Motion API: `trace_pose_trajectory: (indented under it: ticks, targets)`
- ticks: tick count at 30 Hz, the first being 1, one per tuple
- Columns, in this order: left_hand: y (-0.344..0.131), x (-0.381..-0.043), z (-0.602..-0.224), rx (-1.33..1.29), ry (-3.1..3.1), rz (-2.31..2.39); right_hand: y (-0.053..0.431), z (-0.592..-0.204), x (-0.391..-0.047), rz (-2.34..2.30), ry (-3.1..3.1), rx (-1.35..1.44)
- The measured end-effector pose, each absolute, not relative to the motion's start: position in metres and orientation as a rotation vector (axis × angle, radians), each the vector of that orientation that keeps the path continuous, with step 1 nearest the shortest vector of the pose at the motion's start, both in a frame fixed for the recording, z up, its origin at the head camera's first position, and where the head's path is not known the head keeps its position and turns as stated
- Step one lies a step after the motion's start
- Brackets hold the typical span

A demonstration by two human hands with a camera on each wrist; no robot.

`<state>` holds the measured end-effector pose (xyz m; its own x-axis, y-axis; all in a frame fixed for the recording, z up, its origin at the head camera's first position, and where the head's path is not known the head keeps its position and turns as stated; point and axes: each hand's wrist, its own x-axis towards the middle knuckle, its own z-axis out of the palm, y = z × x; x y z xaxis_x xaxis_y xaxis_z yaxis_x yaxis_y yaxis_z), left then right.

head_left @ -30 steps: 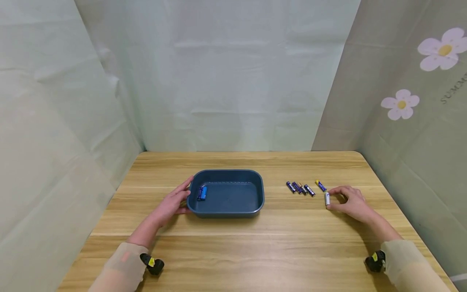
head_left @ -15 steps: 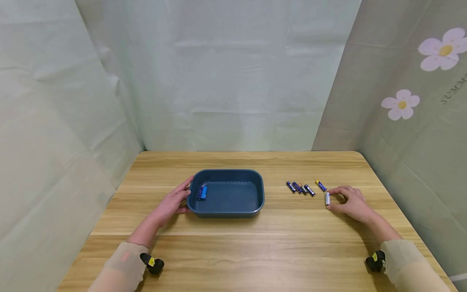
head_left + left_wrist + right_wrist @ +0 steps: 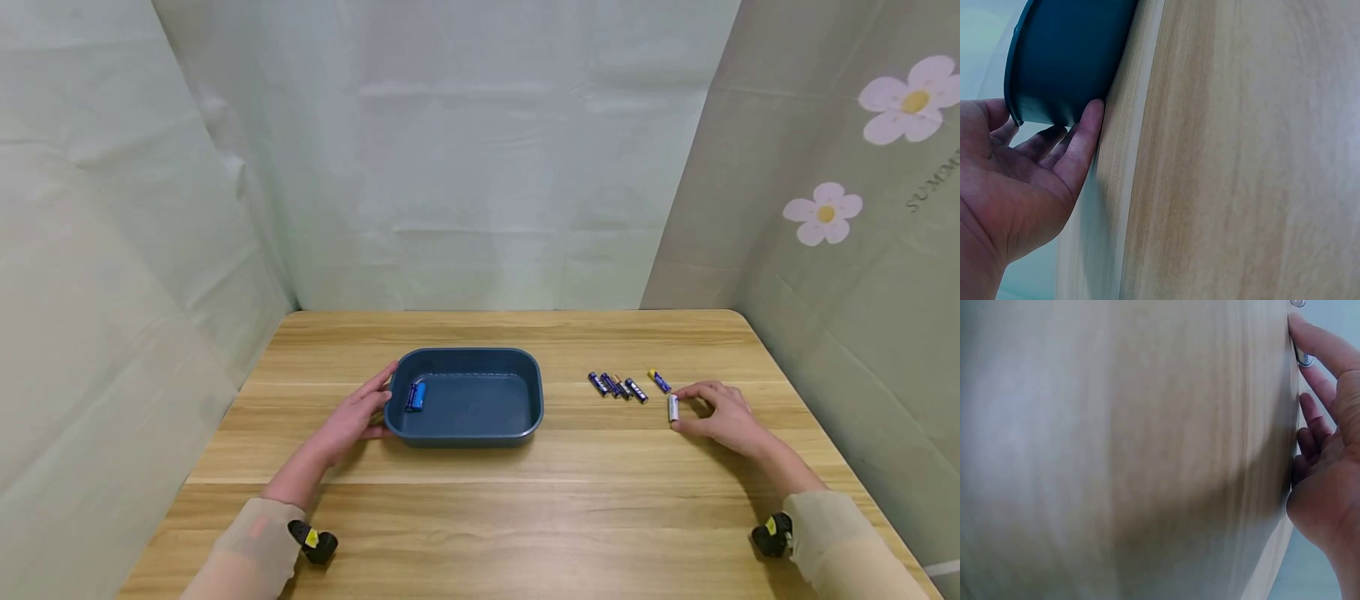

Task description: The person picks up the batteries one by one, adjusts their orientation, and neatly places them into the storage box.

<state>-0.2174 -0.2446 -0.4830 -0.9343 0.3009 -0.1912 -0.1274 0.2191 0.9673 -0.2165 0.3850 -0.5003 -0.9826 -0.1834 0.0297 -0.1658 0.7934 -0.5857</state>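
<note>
My left hand [image 3: 358,419] rests against the left end of a dark blue plastic basin [image 3: 480,437], fingers extended along its wall and rim. In the left wrist view, the fingertips [image 3: 1092,109] meet the basin's outer wall [image 3: 1075,62] close to the tabletop. Two blue batteries [image 3: 416,397] lie side by side at the left inside the basin. At the right, my right hand [image 3: 720,417] pinches a white battery [image 3: 672,408] by its ends, between thumb and finger, at the tabletop. Only a little of that battery [image 3: 1304,357] shows past the fingers in the right wrist view.
Several dark blue batteries [image 3: 636,391] lie in a loose row between the basin and the right hand. One blue battery with a yellow end [image 3: 660,382] lies just beyond the right fingertips. The wooden table [image 3: 517,517] is enclosed by pale cloth hangings [image 3: 480,167].
</note>
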Motion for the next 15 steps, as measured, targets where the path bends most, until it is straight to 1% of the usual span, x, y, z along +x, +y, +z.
trace_pose_trajectory:
  ticks: [10, 15]
  targets:
    - [-0.243, -0.217, -0.482, 0.169, 2.149, 1.784, 0.383, -0.487, -0.211, -1.186, 2.846, -0.197]
    - [-0.244, -0.217, -0.483, 0.176, 2.156, 1.780, 0.378, -0.474, -0.211, -1.261, 2.860, -0.293]
